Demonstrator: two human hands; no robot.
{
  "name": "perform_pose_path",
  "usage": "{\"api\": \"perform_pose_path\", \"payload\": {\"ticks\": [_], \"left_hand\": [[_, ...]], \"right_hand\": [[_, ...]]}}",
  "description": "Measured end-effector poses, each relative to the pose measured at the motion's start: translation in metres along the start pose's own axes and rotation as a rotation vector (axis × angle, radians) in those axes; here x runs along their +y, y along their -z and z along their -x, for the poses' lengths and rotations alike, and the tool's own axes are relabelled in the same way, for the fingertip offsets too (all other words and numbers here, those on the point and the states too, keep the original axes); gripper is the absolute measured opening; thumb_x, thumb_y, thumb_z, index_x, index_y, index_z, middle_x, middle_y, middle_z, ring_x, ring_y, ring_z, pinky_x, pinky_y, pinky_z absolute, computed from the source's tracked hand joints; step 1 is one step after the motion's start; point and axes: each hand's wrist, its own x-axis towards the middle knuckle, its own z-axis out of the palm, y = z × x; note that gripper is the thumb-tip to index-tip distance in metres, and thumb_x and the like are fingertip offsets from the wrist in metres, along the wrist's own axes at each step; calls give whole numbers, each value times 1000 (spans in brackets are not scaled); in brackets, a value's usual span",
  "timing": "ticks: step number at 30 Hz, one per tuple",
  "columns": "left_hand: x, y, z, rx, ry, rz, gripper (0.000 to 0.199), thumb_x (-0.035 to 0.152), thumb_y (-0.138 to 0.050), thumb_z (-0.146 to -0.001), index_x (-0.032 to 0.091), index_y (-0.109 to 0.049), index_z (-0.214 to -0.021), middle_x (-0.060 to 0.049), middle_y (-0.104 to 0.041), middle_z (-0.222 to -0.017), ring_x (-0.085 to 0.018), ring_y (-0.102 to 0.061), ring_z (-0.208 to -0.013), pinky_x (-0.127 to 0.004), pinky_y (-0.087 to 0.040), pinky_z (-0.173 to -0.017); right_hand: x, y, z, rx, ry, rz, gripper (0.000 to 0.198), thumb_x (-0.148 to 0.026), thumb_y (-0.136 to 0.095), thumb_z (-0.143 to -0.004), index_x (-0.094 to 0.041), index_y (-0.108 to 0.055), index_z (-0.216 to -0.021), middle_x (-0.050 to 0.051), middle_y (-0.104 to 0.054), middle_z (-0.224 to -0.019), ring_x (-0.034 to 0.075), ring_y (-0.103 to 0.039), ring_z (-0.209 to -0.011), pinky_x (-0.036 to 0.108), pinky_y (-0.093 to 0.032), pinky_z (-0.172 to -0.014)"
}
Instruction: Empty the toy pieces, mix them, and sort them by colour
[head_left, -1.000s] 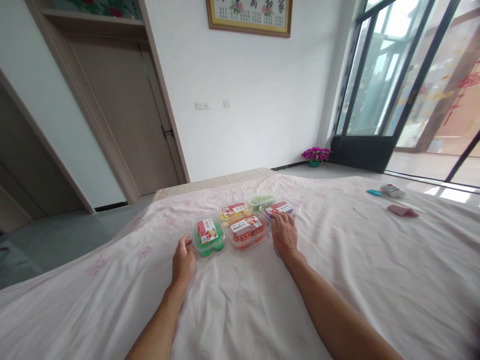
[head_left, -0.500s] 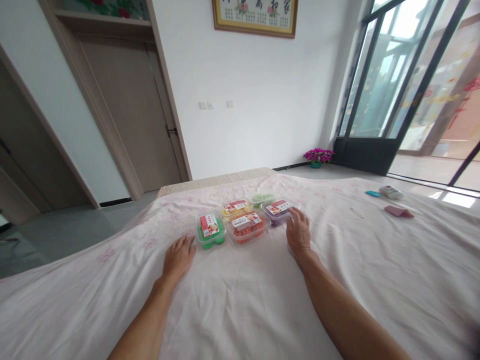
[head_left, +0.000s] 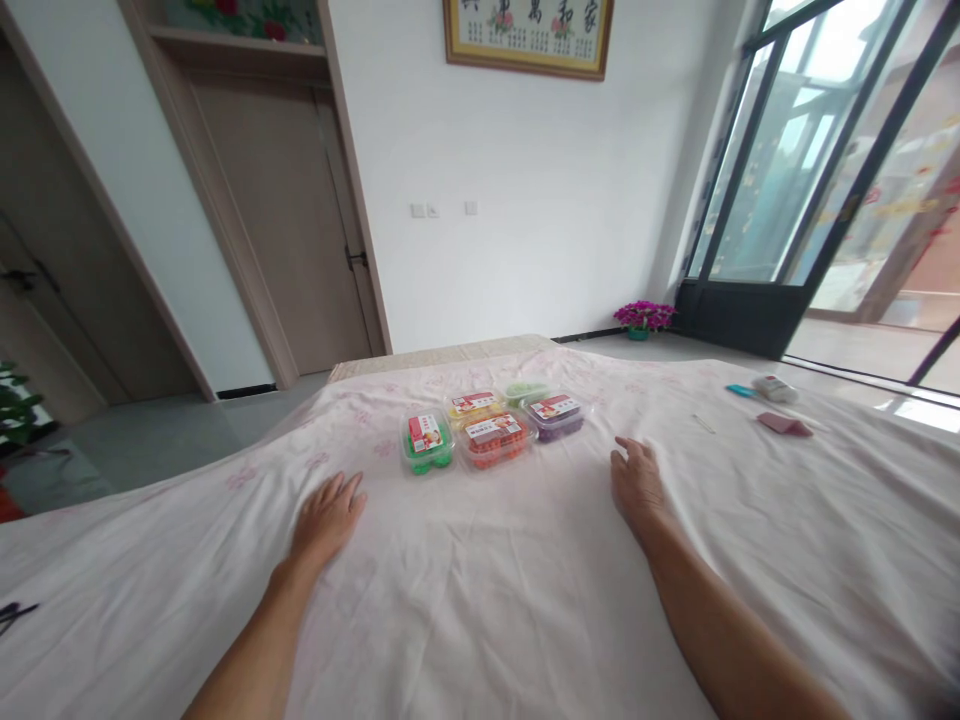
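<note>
The left hand (head_left: 328,513) is open and holds nothing, palm down over the pale cloth (head_left: 472,590) with its fingers slightly apart and pointing forward. Whether the palm presses on the cloth or sits just above it, I cannot tell. The right hand (head_left: 637,482) is empty as well, its fingers loosely bent and a little apart, the fingertips pointing forward and in toward the left hand; its contact with the cloth is also unclear.

Five clear plastic containers lie grouped ahead of the hands and between them, apart from both. Nearest the left hand is the green-filled container (head_left: 427,443), ahead and to its right. Beside it, about midway between the hands, lies the orange-red container (head_left: 495,440), with the yellow container (head_left: 475,405) just beyond. The purple container (head_left: 556,418) is nearest the right hand, ahead and to its left, and the pale green container (head_left: 524,392) lies behind it, farther from the hands.

Well to the right of the right hand are a pink item (head_left: 784,424), a white packet (head_left: 774,389) and a blue item (head_left: 740,391).
</note>
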Motion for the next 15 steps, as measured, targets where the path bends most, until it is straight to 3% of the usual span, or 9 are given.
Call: {"api": "perform_pose_path", "payload": {"ticks": [7,15], "left_hand": [[-25,8,29,13,-6,29,55,44,-33,-96,22,-49,-144,-13,-43,-151,-27,-39,-139,-43,-28,-114],[-35,13,35,50,-45,171,51,39,-38,-94,18,-57,-137,-13,-48,-147,-25,-44,-136,-39,-31,-114]], "right_hand": [[8,0,-2,-119,-37,-13,42,-24,-44,-83,-15,-71,-114,13,-63,-117,26,-59,-109,37,-43,-100],[11,1,-8,-217,48,102,40,-25,-47,-83,-18,-73,-112,12,-67,-117,26,-62,-105,37,-45,-96]]}}
